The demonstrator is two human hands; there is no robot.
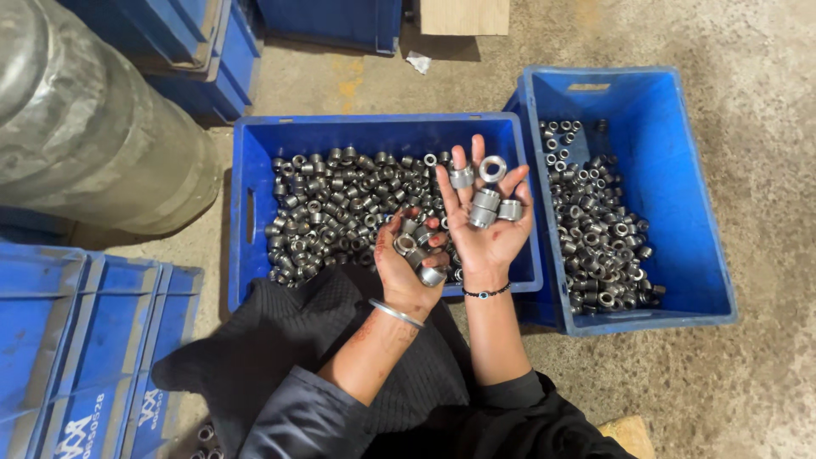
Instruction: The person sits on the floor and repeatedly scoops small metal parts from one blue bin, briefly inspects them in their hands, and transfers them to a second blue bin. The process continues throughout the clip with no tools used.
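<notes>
Left hand [408, 263] cups several steel rings [416, 246]; right hand [486, 217] lies open, palm up, rings on it, over the middle blue crate [246, 212]. Second ring-filled crate [671, 170] just right.

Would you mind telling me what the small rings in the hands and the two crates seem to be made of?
The rings on the right hand look like machined steel: grey, with bright glints on their faces. The left hand holds similar ones. The crates look like moulded plastic: uniform blue, smooth walls with a dull sheen and a cut-out handle slot.
</notes>
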